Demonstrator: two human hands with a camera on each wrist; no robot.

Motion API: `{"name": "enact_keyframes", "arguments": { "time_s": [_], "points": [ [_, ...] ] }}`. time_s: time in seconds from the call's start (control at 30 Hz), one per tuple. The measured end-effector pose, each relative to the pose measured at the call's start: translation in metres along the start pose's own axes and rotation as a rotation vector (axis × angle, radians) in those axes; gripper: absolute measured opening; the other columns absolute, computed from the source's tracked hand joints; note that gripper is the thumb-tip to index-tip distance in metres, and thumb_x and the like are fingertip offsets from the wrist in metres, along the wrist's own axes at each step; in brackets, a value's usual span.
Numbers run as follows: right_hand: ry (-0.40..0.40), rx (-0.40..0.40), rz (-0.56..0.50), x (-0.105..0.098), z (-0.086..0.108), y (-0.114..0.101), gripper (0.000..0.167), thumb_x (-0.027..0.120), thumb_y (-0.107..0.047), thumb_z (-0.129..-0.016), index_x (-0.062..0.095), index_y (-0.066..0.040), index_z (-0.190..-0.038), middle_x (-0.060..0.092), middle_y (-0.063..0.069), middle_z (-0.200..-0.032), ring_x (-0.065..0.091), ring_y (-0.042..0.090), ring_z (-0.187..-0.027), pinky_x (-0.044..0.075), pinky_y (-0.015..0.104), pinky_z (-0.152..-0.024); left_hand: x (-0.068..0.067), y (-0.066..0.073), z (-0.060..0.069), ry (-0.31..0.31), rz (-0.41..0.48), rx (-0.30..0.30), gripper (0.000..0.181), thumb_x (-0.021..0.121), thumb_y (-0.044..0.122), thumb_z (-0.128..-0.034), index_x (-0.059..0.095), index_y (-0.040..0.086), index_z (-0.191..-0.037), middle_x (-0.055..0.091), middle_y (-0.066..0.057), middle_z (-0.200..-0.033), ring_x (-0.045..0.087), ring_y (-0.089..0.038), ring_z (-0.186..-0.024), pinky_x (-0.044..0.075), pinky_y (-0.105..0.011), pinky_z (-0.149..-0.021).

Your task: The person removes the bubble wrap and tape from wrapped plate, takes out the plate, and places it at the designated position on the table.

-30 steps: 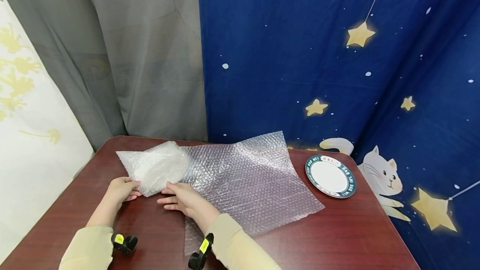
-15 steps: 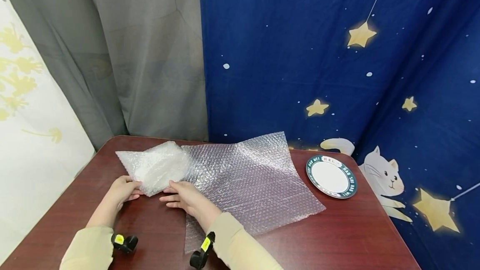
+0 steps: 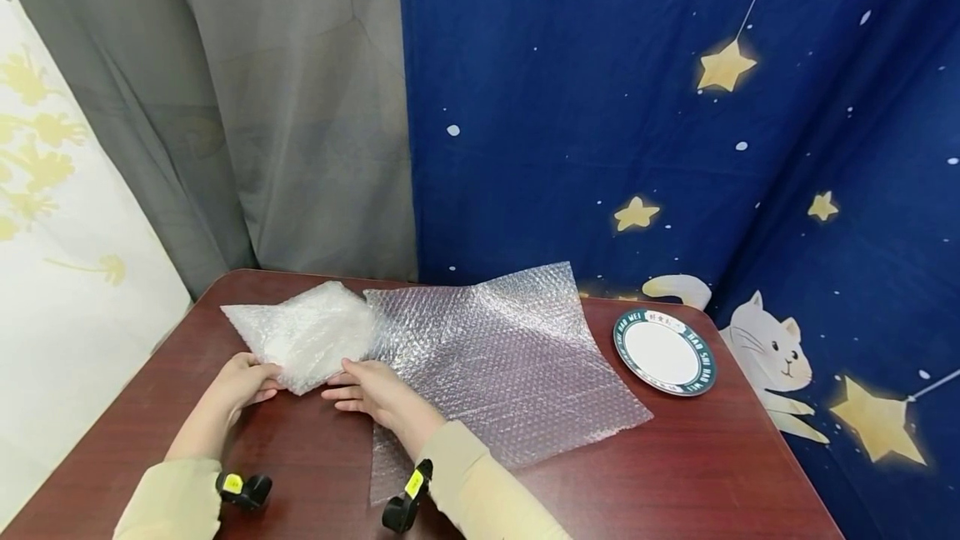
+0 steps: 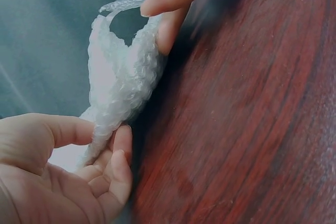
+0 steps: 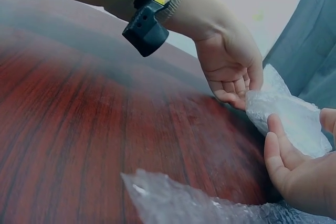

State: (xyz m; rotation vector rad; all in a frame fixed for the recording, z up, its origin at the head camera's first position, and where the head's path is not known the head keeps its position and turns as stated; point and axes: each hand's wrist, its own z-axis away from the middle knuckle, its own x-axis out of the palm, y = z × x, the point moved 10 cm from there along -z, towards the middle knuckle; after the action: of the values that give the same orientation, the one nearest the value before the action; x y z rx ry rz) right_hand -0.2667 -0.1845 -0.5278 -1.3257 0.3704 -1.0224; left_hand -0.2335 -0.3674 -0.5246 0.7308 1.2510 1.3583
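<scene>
A white bundle of bubble wrap lies at the table's left back, with a pointed corner toward the left; what is inside cannot be seen. My left hand pinches its near left edge between thumb and fingers. At the near right edge, my right hand holds the bundle with the thumb above and fingers below. Some of its other fingers stretch out beside it. Seen from the right wrist, both hands are at the bundle. A flat sheet of bubble wrap spreads to the right, partly under my right forearm.
A round plate with a green lettered rim lies at the table's right side. The dark red wooden table ends at a back edge before a grey curtain and a blue starry curtain.
The bundle has shifted slightly left, its left corner turning outward, with my left hand following a little. My right hand, the flat sheet and the plate stay nearly in place.
</scene>
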Motion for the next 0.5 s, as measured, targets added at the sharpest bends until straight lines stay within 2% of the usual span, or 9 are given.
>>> {"name": "enact_keyframes", "arguments": {
  "time_s": [0.23,0.5],
  "points": [
    [-0.022,-0.003,0.03,-0.001,-0.001,-0.002,0.032,0.047,-0.023,-0.102,0.053,0.005,-0.117,0.066,0.021,-0.107,0.065,0.034,-0.1,0.053,0.038,-0.08,-0.003,0.0,0.005,-0.01,-0.019,-0.004,0.024,0.053,0.004,-0.0926,0.031,-0.006,-0.097,0.058,-0.004,-0.076,0.06,-0.005,-0.063,0.053,-0.022,-0.062],
    [-0.022,-0.01,0.057,0.0,-0.001,-0.007,0.03,0.047,-0.024,-0.102,0.057,0.003,-0.113,0.067,0.021,-0.105,0.067,0.03,-0.095,0.052,0.027,-0.068,-0.008,0.002,0.013,-0.015,-0.064,0.003,0.029,0.054,0.01,-0.0942,0.032,-0.008,-0.102,0.058,-0.007,-0.085,0.062,-0.005,-0.07,0.054,-0.024,-0.067]
  ]
}}
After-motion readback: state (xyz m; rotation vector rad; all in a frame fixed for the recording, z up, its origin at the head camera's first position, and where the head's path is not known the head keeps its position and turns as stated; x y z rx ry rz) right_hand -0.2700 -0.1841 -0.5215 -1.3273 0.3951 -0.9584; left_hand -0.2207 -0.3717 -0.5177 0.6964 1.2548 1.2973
